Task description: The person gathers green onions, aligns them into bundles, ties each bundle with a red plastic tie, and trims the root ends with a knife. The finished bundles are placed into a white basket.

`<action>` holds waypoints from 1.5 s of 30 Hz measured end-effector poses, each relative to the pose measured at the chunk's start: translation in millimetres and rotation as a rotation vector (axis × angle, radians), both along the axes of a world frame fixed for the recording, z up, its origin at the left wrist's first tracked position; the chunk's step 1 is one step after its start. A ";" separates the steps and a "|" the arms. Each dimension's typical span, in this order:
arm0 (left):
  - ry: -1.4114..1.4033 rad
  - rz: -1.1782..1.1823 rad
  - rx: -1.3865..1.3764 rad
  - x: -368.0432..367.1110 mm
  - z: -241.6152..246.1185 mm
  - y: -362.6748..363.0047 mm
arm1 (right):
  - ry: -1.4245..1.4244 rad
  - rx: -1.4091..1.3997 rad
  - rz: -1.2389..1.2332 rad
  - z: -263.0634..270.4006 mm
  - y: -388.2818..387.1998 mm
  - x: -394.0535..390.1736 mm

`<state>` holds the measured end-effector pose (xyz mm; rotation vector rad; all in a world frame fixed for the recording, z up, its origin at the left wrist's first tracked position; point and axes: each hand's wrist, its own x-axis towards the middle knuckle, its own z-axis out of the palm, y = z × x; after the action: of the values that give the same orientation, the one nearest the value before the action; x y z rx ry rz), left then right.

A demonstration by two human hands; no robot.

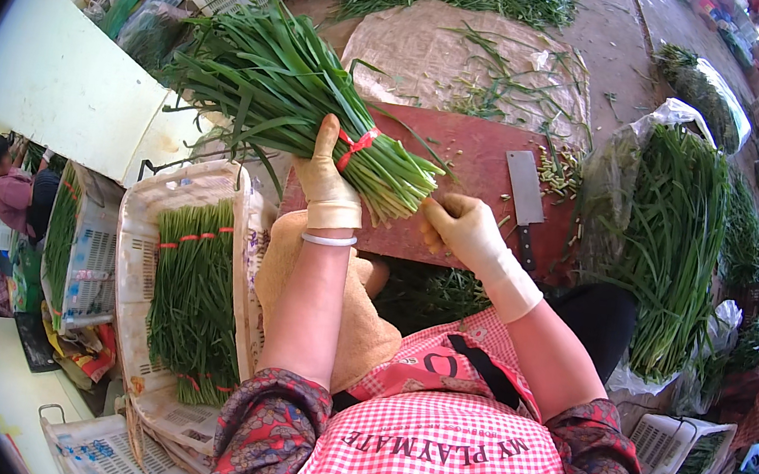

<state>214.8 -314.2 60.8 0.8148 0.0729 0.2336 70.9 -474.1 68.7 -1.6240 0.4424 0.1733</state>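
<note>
My left hand [328, 177], in a pale rubber glove, grips a bundle of green garlic chives [298, 92] bound with a red tie [358, 143]. The leaves point up and left, and the pale cut ends face right. My right hand [462, 229], gloved too, is beside the stem ends with its fingers curled; whether it pinches a stem cannot be made out. Below both hands lies a red cutting board [475, 149]. On its right part rests a cleaver [526, 187] with a black handle, beside scattered stem trimmings [558, 174].
Left of me stands a white plastic crate [127, 263] of tied chive bundles [194, 299]. Loose chives [671, 237] in clear plastic lie at the right. A woven sack [410, 49] with scraps lies beyond the board. A person [12, 192] is at the far left.
</note>
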 end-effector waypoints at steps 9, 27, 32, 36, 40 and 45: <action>-0.054 -0.068 -0.001 0.0 3.8 2.4 | -0.302 -1.275 0.474 -29.2 -30.8 -51.2; -0.019 -0.134 0.078 -17.2 -3.6 -22.3 | -0.476 0.491 -0.254 14.1 -26.4 11.4; 0.066 -0.083 0.087 -8.7 -5.9 -16.3 | -0.008 0.437 0.208 29.7 -67.2 -26.6; 0.111 -0.094 0.054 -10.6 -8.2 -17.3 | -0.215 -0.722 0.135 9.8 -56.7 -44.0; 0.090 -0.167 0.019 -14.8 -6.3 -20.1 | -0.384 -0.189 -0.190 2.6 -52.1 -21.8; 0.032 -0.198 0.066 -22.1 -3.3 -27.5 | -0.339 -0.147 -0.142 0.2 -27.7 3.8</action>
<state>192.8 -341.7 57.5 0.8854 0.0142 0.0367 74.7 -501.8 68.9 -1.7185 0.3122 -0.2444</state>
